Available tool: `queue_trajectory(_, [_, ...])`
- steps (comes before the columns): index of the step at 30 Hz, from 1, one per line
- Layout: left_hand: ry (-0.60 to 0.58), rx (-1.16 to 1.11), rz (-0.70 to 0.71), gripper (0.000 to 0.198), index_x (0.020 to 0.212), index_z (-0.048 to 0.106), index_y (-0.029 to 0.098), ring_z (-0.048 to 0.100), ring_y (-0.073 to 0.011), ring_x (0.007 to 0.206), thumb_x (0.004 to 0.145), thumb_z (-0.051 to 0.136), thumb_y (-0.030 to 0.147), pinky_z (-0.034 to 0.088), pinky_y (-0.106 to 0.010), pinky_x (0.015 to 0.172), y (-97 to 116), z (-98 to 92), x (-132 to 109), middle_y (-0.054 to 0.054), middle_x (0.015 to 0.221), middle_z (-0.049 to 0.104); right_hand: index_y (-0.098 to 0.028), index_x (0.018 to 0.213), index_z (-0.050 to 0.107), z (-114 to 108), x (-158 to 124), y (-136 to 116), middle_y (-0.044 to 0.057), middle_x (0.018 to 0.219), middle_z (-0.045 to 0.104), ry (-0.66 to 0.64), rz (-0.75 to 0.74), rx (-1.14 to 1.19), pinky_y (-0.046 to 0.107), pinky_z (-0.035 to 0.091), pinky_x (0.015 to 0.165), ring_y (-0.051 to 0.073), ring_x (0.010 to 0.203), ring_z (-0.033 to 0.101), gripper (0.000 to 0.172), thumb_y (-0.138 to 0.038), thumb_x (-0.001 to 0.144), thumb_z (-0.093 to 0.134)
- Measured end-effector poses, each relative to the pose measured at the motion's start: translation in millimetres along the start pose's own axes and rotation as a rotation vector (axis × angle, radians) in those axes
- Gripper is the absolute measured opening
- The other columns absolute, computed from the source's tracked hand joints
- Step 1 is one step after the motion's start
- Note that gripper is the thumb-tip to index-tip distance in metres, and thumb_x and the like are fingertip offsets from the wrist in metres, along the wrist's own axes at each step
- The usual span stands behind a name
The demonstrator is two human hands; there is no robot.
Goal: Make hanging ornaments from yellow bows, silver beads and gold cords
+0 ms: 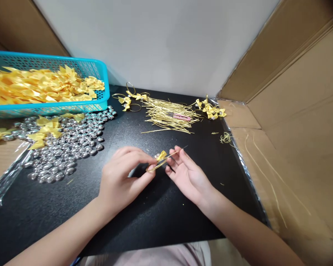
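My left hand (124,171) pinches a gold cord (152,170) bent into a loop between thumb and forefinger. A small yellow ribbon bow (162,155) with a silver bead (157,156) sits on that cord, just beyond the fingertips. To the right, my right hand (187,171) is palm up, with thumb and forefinger closed on the cord's free end. The thin tip sticks out past those fingers. Both hands are over the middle of the black board (144,221).
A blue basket (105,81) of yellow bows stands at the back left. Silver beads (69,147) are spread before it, some bows on top. Farther back lie gold cord lengths (161,114) with pink-handled snips (181,117), between finished-looking bow loops (126,101) and a bow cluster (211,110). Cardboard walls (302,92) rise right.
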State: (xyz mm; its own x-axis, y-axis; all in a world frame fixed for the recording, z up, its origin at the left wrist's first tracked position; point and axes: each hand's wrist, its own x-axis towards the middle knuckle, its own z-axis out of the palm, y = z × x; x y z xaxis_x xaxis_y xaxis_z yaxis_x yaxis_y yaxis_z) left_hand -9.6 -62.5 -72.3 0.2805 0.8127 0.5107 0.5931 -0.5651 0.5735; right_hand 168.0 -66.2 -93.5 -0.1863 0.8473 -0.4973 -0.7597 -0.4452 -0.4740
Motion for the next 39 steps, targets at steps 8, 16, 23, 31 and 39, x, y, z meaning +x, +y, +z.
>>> queue_trajectory(8, [-0.017,-0.198,-0.32,0.006,0.075,0.069,0.021,0.065,-0.0177,0.071,0.078,0.067,0.025,0.051,-0.03,0.07,-1.8,3.2,2.2,-0.001,0.075,0.073,-0.021,0.077,0.074,5.1,-9.0,-4.6,-0.001,0.074,0.073,-0.073,-0.212,-0.245,0.025,0.05,0.078,0.011,0.073,0.065,0.02,-0.034,0.065,0.085])
queue_trajectory(16, [-0.125,-0.386,-0.498,0.011,0.075,0.071,0.019,0.067,-0.0191,0.073,0.075,0.071,0.03,0.051,-0.03,0.071,-2.4,5.0,5.3,-0.003,0.075,0.075,-0.019,0.071,0.075,5.2,-17.3,6.4,0.004,0.078,0.076,-0.057,-0.36,-0.73,0.034,0.054,0.076,0.019,0.074,0.07,0.007,-0.024,0.067,0.078])
queue_trajectory(23, [-0.192,-0.466,-0.542,0.017,0.088,0.076,0.02,0.071,-0.0226,0.08,0.075,0.073,0.031,0.054,-0.034,0.078,-1.0,7.0,4.0,-0.005,0.086,0.078,-0.019,0.068,0.074,4.2,-15.3,5.9,0.004,0.074,0.075,-0.014,-0.3,-0.731,0.033,0.054,0.074,0.018,0.072,0.069,0.01,-0.023,0.062,0.08])
queue_trajectory(31, [-0.258,-0.598,-0.611,0.019,0.087,0.078,0.019,0.071,-0.0231,0.082,0.075,0.074,0.034,0.054,-0.031,0.076,-0.4,7.7,5.3,-0.005,0.086,0.079,-0.019,0.07,0.067,3.7,-13.6,11.1,0.0,0.071,0.07,0.05,-0.322,-0.58,0.026,0.051,0.068,0.012,0.067,0.064,0.017,-0.023,0.061,0.082])
queue_trajectory(39, [-0.291,-0.718,-0.73,0.021,0.09,0.078,0.019,0.07,-0.0213,0.089,0.075,0.076,0.033,0.051,-0.027,0.082,1.2,9.0,4.5,-0.005,0.091,0.079,-0.019,0.07,0.06,1.9,-15.4,18.0,-0.004,0.069,0.065,0.064,-0.407,-0.56,0.021,0.049,0.067,0.01,0.069,0.062,0.023,-0.022,0.065,0.082])
